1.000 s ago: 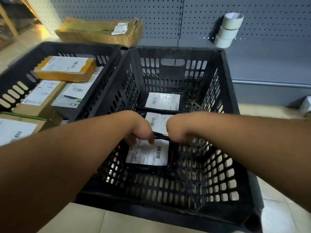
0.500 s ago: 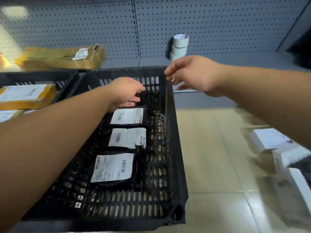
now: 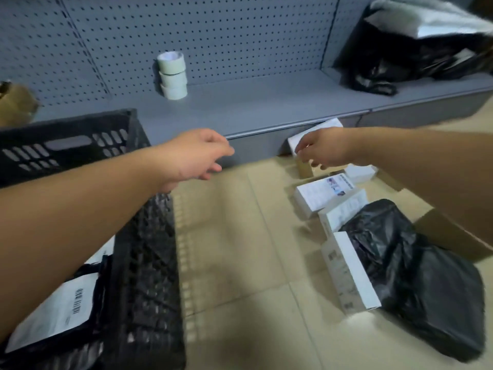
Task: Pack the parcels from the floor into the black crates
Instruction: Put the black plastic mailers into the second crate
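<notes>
Hands [image 3: 324, 149] reaching white cardboard box [image 3: 310, 134]; slotted black plastic crate [image 3: 149, 263] left.

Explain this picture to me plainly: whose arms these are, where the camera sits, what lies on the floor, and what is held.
No machine here: a person wears a camera on the head, looking down at their own arms. The left hand hangs open over the black slotted plastic crate, which holds a black bag parcel with a white label. The right hand reaches toward a white cardboard box by the grey shelf; whether it grips it is unclear. White boxes and a black plastic-wrapped parcel lie on the tiled floor.
</notes>
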Action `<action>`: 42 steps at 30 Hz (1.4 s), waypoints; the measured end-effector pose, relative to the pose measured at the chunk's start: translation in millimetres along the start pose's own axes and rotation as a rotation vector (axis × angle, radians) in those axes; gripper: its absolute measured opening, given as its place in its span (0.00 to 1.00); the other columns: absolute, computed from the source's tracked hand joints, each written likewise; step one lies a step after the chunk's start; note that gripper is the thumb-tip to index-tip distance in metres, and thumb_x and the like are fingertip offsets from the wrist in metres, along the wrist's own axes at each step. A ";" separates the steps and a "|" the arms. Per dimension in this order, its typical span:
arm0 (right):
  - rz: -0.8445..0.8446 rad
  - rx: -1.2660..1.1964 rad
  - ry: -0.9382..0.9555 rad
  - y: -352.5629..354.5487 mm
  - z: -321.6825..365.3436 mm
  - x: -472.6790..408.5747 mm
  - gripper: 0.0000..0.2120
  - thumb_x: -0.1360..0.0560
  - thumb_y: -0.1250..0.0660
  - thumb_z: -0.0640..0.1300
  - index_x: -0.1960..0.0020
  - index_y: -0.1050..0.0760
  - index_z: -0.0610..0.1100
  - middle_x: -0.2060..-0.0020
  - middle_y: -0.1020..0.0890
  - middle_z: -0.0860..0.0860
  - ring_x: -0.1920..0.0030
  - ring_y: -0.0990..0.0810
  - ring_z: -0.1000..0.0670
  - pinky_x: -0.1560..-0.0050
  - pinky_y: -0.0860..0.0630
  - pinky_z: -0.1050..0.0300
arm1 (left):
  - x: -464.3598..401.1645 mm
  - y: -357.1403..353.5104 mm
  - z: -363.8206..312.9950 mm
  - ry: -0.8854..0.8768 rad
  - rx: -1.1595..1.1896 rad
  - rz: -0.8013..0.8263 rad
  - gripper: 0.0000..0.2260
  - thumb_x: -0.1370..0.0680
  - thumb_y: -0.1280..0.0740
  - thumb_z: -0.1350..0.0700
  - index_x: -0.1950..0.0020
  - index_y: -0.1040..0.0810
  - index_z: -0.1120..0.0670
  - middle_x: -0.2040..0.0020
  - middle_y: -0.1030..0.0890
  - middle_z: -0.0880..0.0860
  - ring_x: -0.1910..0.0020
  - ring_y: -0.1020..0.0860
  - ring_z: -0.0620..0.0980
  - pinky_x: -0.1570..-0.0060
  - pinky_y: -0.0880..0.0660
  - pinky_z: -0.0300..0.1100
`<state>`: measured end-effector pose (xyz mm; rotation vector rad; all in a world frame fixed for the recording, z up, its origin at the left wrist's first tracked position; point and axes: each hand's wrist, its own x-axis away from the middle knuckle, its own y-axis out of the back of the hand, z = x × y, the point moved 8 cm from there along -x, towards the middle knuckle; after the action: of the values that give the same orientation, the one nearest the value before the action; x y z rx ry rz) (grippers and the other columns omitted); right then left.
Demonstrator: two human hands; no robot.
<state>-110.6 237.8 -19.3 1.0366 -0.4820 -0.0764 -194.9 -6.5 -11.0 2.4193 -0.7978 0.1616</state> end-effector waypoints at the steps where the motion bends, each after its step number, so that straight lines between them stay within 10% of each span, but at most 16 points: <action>1: 0.030 0.046 -0.033 1.2 -19.5 1.9 0.13 0.19 0.39 0.46 0.41 0.21 0.43 0.49 0.17 0.43 0.49 0.17 0.41 0.47 0.20 0.47 | -2.5 -15.6 -1.3 0.018 -0.002 0.030 0.09 0.20 0.31 0.49 0.41 0.21 0.48 0.39 0.19 0.49 0.45 0.17 0.51 0.44 0.20 0.49; 13: 0.128 0.092 -0.406 4.1 -247.4 31.6 0.18 0.18 0.39 0.50 0.41 0.22 0.36 0.51 0.17 0.41 0.55 0.19 0.43 0.52 0.23 0.49 | -2.1 -244.6 -39.5 0.203 0.154 0.375 0.03 0.20 0.31 0.57 0.47 0.20 0.53 0.43 0.18 0.56 0.53 0.17 0.53 0.46 0.18 0.47; 24: 0.140 0.079 -0.442 -27.5 -310.0 8.8 0.23 0.15 0.52 0.55 0.38 0.27 0.40 0.41 0.25 0.40 0.44 0.24 0.39 0.43 0.23 0.45 | 20.0 -399.3 -32.5 0.649 0.508 0.495 0.08 0.17 0.38 0.51 0.48 0.21 0.52 0.61 0.14 0.53 0.58 0.16 0.51 0.61 0.19 0.41; 29: 0.151 -0.018 -0.470 -47.4 -325.5 -8.6 0.29 0.15 0.57 0.56 0.22 0.39 0.38 0.24 0.36 0.38 0.25 0.35 0.39 0.27 0.39 0.46 | 25.3 -426.0 -11.2 0.838 0.591 0.367 0.18 0.17 0.42 0.52 0.30 0.24 0.55 0.32 0.21 0.56 0.32 0.23 0.57 0.30 0.29 0.54; 35: 0.123 -0.065 -0.497 -61.6 -345.2 -17.6 0.34 0.16 0.55 0.61 0.22 0.39 0.38 0.22 0.36 0.41 0.24 0.36 0.40 0.26 0.42 0.47 | 14.9 -443.6 5.8 0.793 0.691 0.221 0.18 0.17 0.43 0.49 0.32 0.23 0.55 0.38 0.18 0.58 0.41 0.18 0.61 0.41 0.21 0.53; 42: 0.051 -0.260 -0.564 -65.8 -362.7 -14.9 0.32 0.16 0.53 0.61 0.24 0.36 0.38 0.24 0.33 0.40 0.26 0.33 0.38 0.27 0.39 0.44 | 8.2 -437.7 6.3 0.828 0.714 0.176 0.13 0.18 0.41 0.40 0.54 0.22 0.44 0.74 0.18 0.43 0.69 0.18 0.43 0.74 0.26 0.33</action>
<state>38.6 501.0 -230.3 0.7372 -0.9818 -0.3826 64.2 271.4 -228.4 2.4979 -0.5945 1.6233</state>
